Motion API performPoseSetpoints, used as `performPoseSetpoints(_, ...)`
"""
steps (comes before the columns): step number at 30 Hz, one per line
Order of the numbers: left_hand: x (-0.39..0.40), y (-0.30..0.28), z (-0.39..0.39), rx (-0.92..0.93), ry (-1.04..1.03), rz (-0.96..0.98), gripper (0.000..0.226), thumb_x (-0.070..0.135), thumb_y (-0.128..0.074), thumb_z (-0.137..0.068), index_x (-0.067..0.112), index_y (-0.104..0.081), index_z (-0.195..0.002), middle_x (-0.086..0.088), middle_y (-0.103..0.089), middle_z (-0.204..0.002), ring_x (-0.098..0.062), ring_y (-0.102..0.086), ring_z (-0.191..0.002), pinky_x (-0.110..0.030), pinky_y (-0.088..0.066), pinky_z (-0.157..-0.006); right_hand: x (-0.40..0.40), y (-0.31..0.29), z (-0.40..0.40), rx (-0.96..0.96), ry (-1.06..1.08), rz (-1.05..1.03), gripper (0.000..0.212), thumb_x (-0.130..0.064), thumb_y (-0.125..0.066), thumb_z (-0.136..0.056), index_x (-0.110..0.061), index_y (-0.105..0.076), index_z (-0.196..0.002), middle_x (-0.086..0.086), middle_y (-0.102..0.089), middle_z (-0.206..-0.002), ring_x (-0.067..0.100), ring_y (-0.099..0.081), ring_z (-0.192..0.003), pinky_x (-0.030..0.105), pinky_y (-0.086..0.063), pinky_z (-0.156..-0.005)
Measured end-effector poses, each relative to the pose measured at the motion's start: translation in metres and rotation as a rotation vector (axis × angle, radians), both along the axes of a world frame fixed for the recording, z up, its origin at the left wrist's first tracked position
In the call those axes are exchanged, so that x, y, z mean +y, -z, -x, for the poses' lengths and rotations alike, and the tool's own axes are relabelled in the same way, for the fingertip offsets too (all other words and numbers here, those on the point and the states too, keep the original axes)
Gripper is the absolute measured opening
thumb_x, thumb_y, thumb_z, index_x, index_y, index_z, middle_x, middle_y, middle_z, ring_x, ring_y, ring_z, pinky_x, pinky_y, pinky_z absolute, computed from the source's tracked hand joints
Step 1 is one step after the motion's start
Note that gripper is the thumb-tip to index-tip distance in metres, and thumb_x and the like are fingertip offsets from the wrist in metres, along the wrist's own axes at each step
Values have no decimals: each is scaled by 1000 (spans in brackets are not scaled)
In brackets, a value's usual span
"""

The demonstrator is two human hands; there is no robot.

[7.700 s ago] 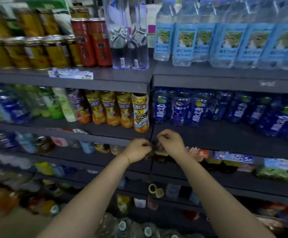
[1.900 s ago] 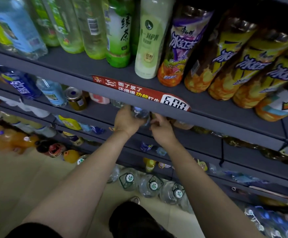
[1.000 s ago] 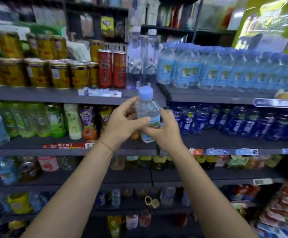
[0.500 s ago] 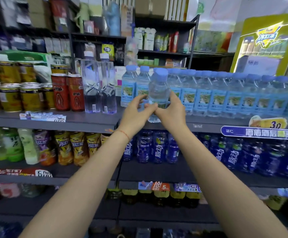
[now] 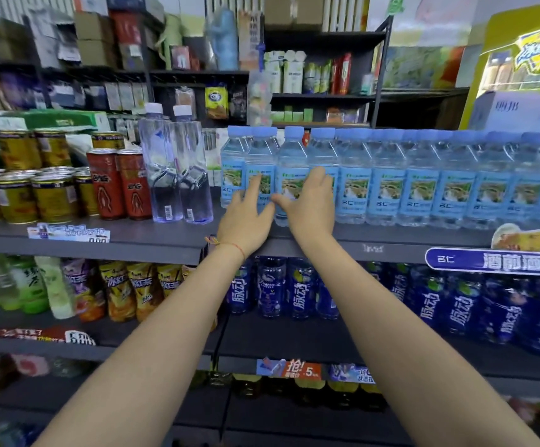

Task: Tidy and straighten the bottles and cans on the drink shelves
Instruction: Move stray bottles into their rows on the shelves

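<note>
A small water bottle point(image 5: 289, 175) with a light blue cap and blue label stood upright on the top shelf point(image 5: 391, 241), in the row of matching water bottles point(image 5: 423, 179), directly beyond and between the two hands. The left hand point(image 5: 246, 214) was open, its fingers straight and spread, the fingertips reaching onto the label of the neighbouring bottle just left of it. The right hand point(image 5: 310, 201) was open too, fingers relaxed and slightly bent, lying against the bottle's right side and over the next label, with the thumb pointing across its lower part toward the left hand; neither hand gripped anything. A thin red string point(image 5: 230, 245) circled the left wrist. Just left of the left hand stood two tall clear bottles point(image 5: 178, 169) with white caps, then two red cans point(image 5: 118, 183), and farther left a cluster of gold cans point(image 5: 33, 195). Below the forearms, on the next shelf down, stood dark blue bottles point(image 5: 297, 291), and left of those a row of yellow tea bottles point(image 5: 133, 288) and green bottles point(image 5: 20, 285). A blue price strip point(image 5: 494, 259) hung on the shelf edge well to the right of the right hand.
</note>
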State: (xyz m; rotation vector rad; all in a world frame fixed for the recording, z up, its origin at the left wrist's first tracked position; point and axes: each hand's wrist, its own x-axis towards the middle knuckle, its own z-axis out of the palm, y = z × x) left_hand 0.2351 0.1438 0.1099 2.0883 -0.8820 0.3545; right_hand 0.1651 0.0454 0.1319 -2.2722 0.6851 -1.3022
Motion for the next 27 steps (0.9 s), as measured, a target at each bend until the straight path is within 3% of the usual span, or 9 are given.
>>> performPoseSetpoints(5, -2, 2, -2, -39, -15, -5, 67, 37, -44, -97, 45, -9, -153, -10, -34, -151, -34, -48, -127, -46, -45, -98, -1, 12, -2, 160, -2, 177, 16, -16, -63, -94, -5, -55, -103, 15, -49, -113, 30, -49, -107, 34, -39, -69)
performPoseSetpoints(9, -2, 4, -2, -47, -11, -8, 70, 33, -45, -96, 43, -8, -154, -10, -33, -153, -31, -45, -131, -47, -44, -100, 4, 19, 3, 214, 61, 336, 26, -19, -50, -97, -6, -59, -118, 12, -54, -121, 30, -47, -117, 40, -43, -83)
performPoseSetpoints(12, -3, 3, 0, -30, -11, -22, 70, 30, -46, -95, 41, -11, -154, -10, -33, -153, -30, -43, -131, -46, -43, -102, 11, 21, 11, 281, 60, 351, 30, -23, -44, -99, -10, -58, -121, 7, -55, -125, 27, -47, -117, 41, -36, -94)
performPoseSetpoints(14, 2, 1, 5, -22, 21, 69, 64, 25, -50, -93, 33, -27, -152, -9, -33, -153, -28, -36, -137, -42, -35, -110, 19, 29, 18, 240, 46, 406, 25, -21, -44, -98, -11, -60, -114, 6, -56, -117, 27, -48, -110, 40, -34, -90)
performPoseSetpoints(16, 20, 8, 13, -104, 21, 275, 47, 18, -54, -90, 21, -53, -136, -7, -45, -140, -24, -39, -132, -30, -30, -109, 30, 45, 25, 117, -20, 482, 15, -13, -50, -91, -9, -62, -100, 8, -57, -102, 29, -50, -96, 38, -36, -79)
performPoseSetpoints(19, 61, 41, 30, -249, -54, 430, 17, 22, -52, -87, 17, -66, -96, -1, -61, -98, -16, -57, -91, -28, -44, -80, 50, 76, 32, -131, -163, 527, 8, -7, -52, -85, -6, -59, -81, 8, -53, -82, 26, -50, -76, 31, -36, -56)
performPoseSetpoints(21, 87, 81, 32, -188, -113, 338, 20, 29, -50, -89, 19, -64, -77, 1, -63, -75, -17, -58, -70, -32, -43, -60, 70, 103, 31, -193, -283, 512, 13, -6, -51, -86, -6, -61, -79, 7, -54, -78, 24, -50, -72, 31, -36, -50)
performPoseSetpoints(23, 112, 122, 28, -41, -169, 191, 29, 35, -50, -90, 23, -59, -65, 1, -60, -61, -18, -55, -58, -33, -36, -49, 96, 137, 25, -174, -412, 427, 14, -7, -51, -88, -6, -62, -79, 7, -57, -79, 24, -52, -73, 32, -40, -52)
performPoseSetpoints(27, 173, 211, -8, 357, -252, -171, 40, 32, -52, -96, 18, -52, -59, -5, -55, -58, -28, -55, -58, -36, -36, -50, 141, 222, 5, 91, -618, 87, 17, -16, -47, -90, -11, -61, -81, 2, -59, -77, 18, -53, -68, 36, -43, -53)
